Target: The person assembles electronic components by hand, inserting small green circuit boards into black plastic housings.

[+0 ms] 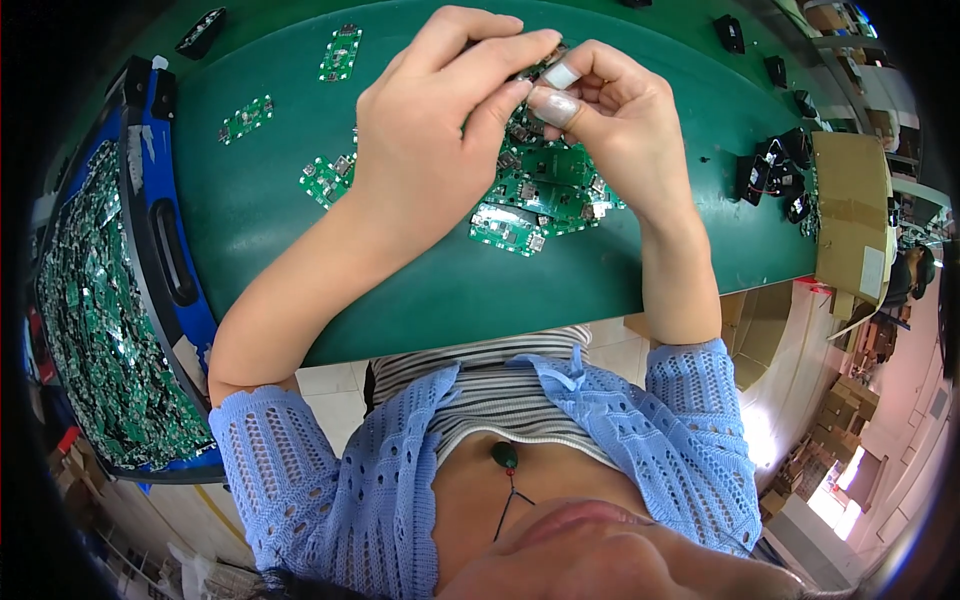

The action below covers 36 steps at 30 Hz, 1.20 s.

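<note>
My left hand point(425, 125) and my right hand point(630, 115) meet above the far middle of the green table. Between their fingertips they pinch a small circuit board point(541, 66), mostly hidden by the fingers. Right under the hands lies a loose pile of green circuit boards point(560, 195) with small metal connectors. One board point(508, 229) rests at the pile's near edge. Left of my left wrist is another board point(328, 180), partly covered by the arm. Two single boards lie farther left, one near the far side point(340, 53) and one closer to the bin point(246, 119).
A blue and black bin point(165, 220) heaped with green boards point(105, 320) stands at the left. Black parts with wires point(775, 175) sit at the table's right, beside a cardboard box point(850, 210). More black pieces point(730, 35) lie toward the far right. The table point(250, 210) ends before my body.
</note>
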{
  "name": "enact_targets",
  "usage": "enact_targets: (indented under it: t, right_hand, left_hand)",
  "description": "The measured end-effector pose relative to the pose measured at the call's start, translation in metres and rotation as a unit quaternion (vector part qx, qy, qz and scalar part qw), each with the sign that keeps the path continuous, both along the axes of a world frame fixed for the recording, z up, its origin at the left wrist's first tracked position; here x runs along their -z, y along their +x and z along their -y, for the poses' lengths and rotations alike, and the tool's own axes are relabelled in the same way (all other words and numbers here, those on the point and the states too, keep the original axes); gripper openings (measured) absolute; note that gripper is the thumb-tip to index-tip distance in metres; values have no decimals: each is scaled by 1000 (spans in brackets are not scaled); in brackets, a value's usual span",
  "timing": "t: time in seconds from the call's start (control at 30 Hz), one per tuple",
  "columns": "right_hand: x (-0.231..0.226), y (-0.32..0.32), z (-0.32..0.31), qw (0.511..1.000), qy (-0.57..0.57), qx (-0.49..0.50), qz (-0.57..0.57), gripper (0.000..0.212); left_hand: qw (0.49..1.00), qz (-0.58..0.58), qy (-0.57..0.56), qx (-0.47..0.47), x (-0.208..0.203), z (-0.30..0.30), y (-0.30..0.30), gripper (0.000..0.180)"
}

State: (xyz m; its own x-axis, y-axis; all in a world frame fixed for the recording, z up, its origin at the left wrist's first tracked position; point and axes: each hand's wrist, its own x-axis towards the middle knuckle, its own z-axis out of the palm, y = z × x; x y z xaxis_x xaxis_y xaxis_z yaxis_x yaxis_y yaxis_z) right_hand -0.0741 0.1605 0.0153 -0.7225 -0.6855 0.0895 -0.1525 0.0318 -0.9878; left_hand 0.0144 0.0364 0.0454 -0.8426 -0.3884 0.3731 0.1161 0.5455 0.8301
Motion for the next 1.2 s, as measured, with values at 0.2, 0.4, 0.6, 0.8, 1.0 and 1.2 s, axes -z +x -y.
enact_targets:
  t: [0.2, 0.4, 0.6, 0.8, 1.0, 1.2]
  right_hand:
    - [-1, 6, 7, 998, 32, 48, -19, 10]
    - [8, 5, 11, 992, 67, 54, -92, 11]
    - [12, 9, 10, 961, 53, 139, -232, 37]
    - [6, 9, 9, 994, -33, 93, -53, 37]
    - [2, -4, -4, 993, -61, 98, 10, 31]
    - [0, 7, -2, 997, -71, -16, 14, 26]
  left_hand:
    - [769, -636, 9, 69, 74, 5, -71, 21]
    - [992, -122, 17, 42, 63, 17, -12, 26]
    - [931, -99, 340, 92, 57, 12, -13, 30]
    - [901, -50, 423, 87, 52, 16, -12, 35]
    - [905, 129, 366, 173, 39, 35, -8, 39]
    - [814, 130, 521, 220, 42, 40, -14, 35]
